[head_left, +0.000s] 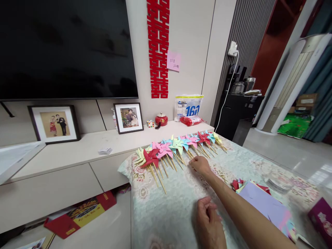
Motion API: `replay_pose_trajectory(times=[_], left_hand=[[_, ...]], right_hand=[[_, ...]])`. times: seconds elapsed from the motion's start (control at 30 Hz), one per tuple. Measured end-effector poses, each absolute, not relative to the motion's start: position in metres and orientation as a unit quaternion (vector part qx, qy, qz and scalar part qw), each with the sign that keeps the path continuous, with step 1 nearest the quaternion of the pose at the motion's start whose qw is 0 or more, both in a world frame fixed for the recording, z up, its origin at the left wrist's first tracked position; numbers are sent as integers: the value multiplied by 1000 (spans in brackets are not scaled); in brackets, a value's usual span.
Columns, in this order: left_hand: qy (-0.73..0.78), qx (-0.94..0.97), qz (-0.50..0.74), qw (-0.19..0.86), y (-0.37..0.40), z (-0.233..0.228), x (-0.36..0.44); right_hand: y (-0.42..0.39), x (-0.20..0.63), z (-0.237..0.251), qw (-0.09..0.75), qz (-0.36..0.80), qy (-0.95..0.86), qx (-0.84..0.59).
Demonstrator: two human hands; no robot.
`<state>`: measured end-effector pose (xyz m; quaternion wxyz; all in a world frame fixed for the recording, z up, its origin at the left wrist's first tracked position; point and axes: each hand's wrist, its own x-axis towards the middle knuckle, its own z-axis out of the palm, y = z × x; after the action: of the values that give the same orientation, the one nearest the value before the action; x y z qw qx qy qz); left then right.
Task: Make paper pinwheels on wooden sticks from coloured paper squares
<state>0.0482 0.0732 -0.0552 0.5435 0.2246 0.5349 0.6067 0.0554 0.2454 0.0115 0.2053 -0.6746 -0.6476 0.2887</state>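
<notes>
Near the table's middle, my right hand (200, 166) has its fingers closed at the lower end of a pinwheel's thin wooden stick (190, 155). Pinwheels in red (151, 158), pink (164, 149), pale green (177, 144) and blue lie in a row along the far side of the table, sticks pointing toward me. Closer to me, my left hand (211, 223) hovers over or rests on the cloth, its fingers loosely curled and a little apart, with nothing seen in them.
The table wears a floral cloth (166, 214). To the right lie coloured paper sheets (261, 202), a clear plastic container (278, 186) and a purple box (321, 221). A white cabinet (109, 147) behind carries framed photos (129, 117), a red jar (161, 119) and a plastic bag (188, 108).
</notes>
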Motion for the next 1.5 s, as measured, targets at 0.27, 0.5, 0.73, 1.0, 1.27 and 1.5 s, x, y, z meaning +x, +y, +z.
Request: replay_pose_trajectory(times=[0.27, 0.5, 0.73, 1.0, 1.27, 1.5], left_hand=[[551, 255, 608, 512, 66, -24, 40], [514, 232, 664, 491, 67, -22, 31], [519, 231, 676, 469, 68, -23, 28], [523, 247, 669, 466, 70, -28, 27], [530, 255, 659, 469, 69, -27, 26], [537, 258, 652, 468, 69, -26, 26]], right_hand=[[173, 117, 55, 259, 319, -680, -607], [83, 182, 48, 191, 357, -734, -545], [61, 186, 15, 154, 294, -802, -497], [68, 167, 19, 65, 223, -847, -479], [69, 151, 39, -70, 152, -866, -471], [63, 142, 44, -123, 115, -867, -470]])
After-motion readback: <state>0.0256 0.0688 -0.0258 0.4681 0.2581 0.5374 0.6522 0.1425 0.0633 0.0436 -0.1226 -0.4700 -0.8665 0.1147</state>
